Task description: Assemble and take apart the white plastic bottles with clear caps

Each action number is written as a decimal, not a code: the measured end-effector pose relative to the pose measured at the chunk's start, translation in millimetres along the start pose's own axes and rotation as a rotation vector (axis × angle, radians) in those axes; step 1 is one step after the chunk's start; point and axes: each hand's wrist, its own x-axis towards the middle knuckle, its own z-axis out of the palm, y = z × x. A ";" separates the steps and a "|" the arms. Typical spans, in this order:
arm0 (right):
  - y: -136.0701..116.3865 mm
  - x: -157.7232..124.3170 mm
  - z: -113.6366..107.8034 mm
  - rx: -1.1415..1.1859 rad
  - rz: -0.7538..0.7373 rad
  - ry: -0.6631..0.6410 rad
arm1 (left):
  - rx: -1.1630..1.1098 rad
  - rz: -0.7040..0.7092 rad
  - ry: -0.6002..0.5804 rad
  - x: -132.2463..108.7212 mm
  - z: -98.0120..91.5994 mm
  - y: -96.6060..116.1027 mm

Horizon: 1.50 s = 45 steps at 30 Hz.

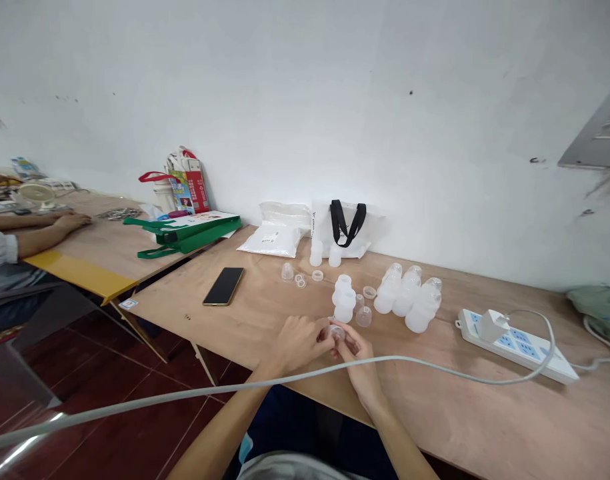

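Cable (195, 391), left hand (299, 345), right hand (359, 360) pinching translucent piece (337, 332)

The left hand (299, 345) and right hand (357, 357) hold a small clear plastic part (336, 332) together above the wooden counter (485, 420), near translucent plastic bottles (407, 293) and a white power strip (515, 347)

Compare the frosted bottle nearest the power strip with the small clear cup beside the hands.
The frosted plastic bottle is far larger than the small clear cup. The bottle looks milky; the cup is clearer. The bottle lies tilted, neck toward the wall, beside two similar bottles; the cup sits nearer the left hand and right hand, which pinch a small clear piece. Both rest on the wooden table.
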 end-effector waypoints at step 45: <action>0.6 -7.2 1.4 -0.431 -0.212 0.087 | -0.019 -0.077 -0.083 -2.2 -13.9 2.5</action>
